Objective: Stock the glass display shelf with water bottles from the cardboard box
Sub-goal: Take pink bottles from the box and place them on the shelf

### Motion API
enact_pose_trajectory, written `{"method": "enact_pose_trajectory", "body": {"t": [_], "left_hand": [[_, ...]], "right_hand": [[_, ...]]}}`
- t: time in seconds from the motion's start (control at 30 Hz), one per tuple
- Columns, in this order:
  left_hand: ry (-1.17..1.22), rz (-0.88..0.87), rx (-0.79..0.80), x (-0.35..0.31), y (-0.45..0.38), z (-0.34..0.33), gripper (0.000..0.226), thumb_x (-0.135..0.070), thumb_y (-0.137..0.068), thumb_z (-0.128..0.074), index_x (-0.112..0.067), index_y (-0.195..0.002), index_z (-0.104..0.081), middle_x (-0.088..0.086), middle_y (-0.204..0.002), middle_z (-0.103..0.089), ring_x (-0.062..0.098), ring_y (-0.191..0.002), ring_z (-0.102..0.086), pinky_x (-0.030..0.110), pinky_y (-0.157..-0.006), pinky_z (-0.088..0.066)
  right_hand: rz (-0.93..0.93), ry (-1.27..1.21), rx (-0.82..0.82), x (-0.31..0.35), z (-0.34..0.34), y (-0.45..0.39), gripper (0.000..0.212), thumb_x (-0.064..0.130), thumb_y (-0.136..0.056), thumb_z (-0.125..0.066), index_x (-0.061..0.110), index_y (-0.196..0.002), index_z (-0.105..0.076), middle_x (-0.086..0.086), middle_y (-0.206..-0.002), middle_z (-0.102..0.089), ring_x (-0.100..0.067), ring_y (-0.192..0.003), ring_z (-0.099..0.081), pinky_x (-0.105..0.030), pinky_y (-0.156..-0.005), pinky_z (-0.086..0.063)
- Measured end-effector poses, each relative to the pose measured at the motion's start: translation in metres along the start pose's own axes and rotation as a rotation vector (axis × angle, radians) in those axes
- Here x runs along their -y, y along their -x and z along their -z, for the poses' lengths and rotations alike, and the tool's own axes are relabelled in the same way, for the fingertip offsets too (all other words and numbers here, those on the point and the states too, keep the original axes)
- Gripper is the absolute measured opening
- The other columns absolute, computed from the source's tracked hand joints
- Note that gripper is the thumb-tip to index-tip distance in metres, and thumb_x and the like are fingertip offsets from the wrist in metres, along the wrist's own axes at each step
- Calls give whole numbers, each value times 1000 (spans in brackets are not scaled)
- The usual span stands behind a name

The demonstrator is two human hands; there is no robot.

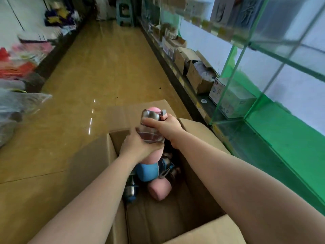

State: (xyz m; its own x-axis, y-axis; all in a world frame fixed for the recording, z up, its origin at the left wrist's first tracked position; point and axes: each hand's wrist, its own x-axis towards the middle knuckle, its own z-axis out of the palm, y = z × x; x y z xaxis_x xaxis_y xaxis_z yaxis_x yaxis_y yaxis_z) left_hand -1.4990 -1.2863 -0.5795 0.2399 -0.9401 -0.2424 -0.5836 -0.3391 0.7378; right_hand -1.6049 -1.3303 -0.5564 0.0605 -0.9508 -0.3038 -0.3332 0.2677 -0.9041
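Two hands clamped on pink water bottle [151, 133] above cardboard box [98, 155]: left hand [134, 147] wrapping lower body, right hand [166, 127] curled near lid; likely light, rigid, slick, safest gripped mid-body.

Shop aisle, glass shelves [249, 88], boxed stock [195, 73]

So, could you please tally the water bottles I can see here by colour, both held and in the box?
Pink: 2, one held in both hands, one lying in the box
Blue: 1 clearly, lying in the box; darker bottle parts beside it are too hidden to count
Total: 3 clearly visible
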Motion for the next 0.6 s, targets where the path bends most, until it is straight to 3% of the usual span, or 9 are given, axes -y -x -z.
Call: {"method": "enact_pose_trajectory", "body": {"t": [0.13,0.27,0.6], "left_hand": [[54,-123,-66,-40,-19,39,99,-62,-41,-76,-20,-125,-43,-2,-117,-60,20,-106,-60,37,-90,-51],[30,-185,-104,-84,-34,77,87,-49,-64,-78,-16,-130,-33,0,-123,-54,22,-111,-56,28,-80,-44],[98,-278,-221,-255,-5,223,84,-51,-58,-81,-21,-124,-37,-2,-119,-56,22,-109,-57,40,-91,-50]], "right_hand": [[107,45,-21,61,9,-10,56,51,-66,-77,22,-109,-55,4,-98,-64,-13,-90,-62,-28,-78,-52],[175,16,-39,118,26,-19,60,51,-63,-79,22,-110,-56,1,-101,-66,-15,-94,-64,-36,-87,-54],[315,39,-103,340,92,36,51,45,-67,-80,18,-105,-59,0,-99,-68,-14,-91,-65,-32,-84,-54]]}}
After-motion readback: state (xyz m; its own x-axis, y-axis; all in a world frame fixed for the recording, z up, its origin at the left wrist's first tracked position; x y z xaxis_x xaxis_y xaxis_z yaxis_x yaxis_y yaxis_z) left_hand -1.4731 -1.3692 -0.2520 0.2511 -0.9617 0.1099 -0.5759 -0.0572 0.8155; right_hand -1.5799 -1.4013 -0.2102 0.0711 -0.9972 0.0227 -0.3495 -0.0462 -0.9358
